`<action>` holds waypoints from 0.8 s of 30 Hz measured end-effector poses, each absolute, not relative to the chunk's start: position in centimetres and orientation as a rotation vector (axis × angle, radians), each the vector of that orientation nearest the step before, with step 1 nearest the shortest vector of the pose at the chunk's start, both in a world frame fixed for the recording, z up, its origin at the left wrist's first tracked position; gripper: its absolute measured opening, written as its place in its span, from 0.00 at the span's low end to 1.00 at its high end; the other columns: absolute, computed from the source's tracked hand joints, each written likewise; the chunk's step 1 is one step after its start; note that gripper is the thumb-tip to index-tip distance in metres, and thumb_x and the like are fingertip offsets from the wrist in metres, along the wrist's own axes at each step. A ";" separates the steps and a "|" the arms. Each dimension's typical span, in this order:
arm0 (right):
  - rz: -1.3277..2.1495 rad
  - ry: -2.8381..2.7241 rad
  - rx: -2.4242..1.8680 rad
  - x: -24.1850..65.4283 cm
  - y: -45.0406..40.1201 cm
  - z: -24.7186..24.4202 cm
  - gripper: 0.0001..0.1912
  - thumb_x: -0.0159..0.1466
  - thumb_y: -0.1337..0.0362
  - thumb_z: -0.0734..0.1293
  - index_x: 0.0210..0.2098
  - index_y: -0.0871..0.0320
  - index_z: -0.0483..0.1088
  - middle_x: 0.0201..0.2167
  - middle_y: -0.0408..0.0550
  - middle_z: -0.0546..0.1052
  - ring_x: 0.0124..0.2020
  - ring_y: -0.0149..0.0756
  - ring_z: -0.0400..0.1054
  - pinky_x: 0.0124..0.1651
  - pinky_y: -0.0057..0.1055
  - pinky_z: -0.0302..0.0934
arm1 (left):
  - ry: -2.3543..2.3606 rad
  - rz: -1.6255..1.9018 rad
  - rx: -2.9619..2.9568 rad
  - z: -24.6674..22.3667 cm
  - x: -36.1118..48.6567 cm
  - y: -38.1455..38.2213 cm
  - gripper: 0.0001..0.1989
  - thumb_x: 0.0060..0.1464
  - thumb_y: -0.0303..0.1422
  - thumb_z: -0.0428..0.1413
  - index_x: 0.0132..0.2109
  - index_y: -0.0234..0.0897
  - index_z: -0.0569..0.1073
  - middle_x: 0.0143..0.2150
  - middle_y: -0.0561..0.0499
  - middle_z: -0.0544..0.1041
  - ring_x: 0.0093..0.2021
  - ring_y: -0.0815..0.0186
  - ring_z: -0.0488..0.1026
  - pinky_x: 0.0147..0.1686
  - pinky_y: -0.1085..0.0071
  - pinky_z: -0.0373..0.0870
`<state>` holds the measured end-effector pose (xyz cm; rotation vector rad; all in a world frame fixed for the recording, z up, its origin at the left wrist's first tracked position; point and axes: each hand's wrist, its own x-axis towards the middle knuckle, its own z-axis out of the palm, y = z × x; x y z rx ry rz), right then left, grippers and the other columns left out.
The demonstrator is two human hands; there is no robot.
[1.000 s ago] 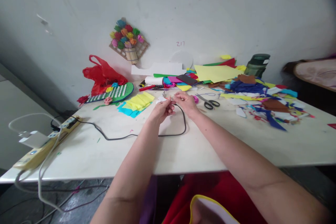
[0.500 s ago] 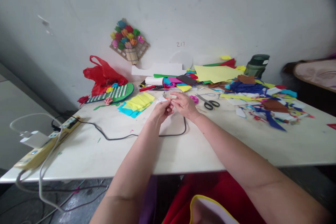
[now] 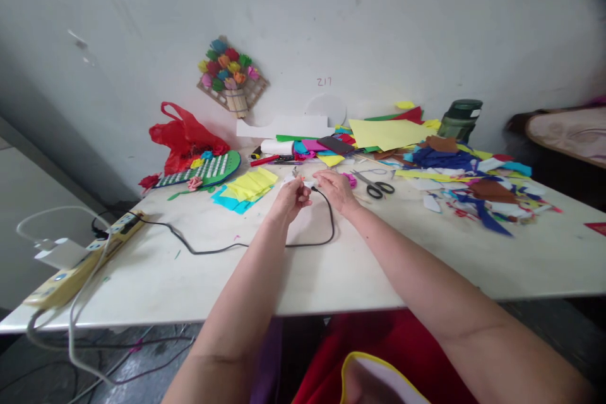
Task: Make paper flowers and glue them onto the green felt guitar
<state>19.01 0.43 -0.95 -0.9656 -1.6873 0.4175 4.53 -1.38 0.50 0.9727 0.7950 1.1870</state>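
My left hand [image 3: 290,199] is closed, thumb and fingers pinched together over the middle of the table. A small orange-pink bit shows at its fingertips, too small to name. My right hand [image 3: 337,192] is just to the right, fingers stretched out and holding nothing I can see. Between the hands lies a small white thing [image 3: 308,184], mostly hidden by the left hand. The black cable [image 3: 332,218] ends at it and loops below the hands. Right of my right hand are a curled magenta piece [image 3: 351,180] and black-handled scissors [image 3: 380,189].
Yellow sheets [image 3: 253,184] overlap blue sheets [image 3: 231,203] on the left. Beyond them are a green sole-shaped board [image 3: 215,167] and a red plastic bag [image 3: 182,136]. Coloured scraps [image 3: 492,189] and a green bottle [image 3: 460,118] are on the right. A power strip [image 3: 76,281] lies at the left edge.
My right hand has come away from the left fingertips, moving slightly right and opening. The white thing and the cable end now show between the hands. My left hand stays nearly in place.
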 end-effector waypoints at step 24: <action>0.589 -1.480 -1.279 20.2 1.5 -1.6 0.14 0.59 0.59 0.59 0.28 0.59 0.73 0.25 0.45 0.77 0.20 0.30 0.67 0.28 0.27 0.59 | 0.822 1.450 0.986 1.2 3.7 -1.3 0.12 0.49 0.33 0.56 0.26 0.36 0.60 0.18 0.59 0.59 0.16 0.78 0.52 0.17 0.79 0.59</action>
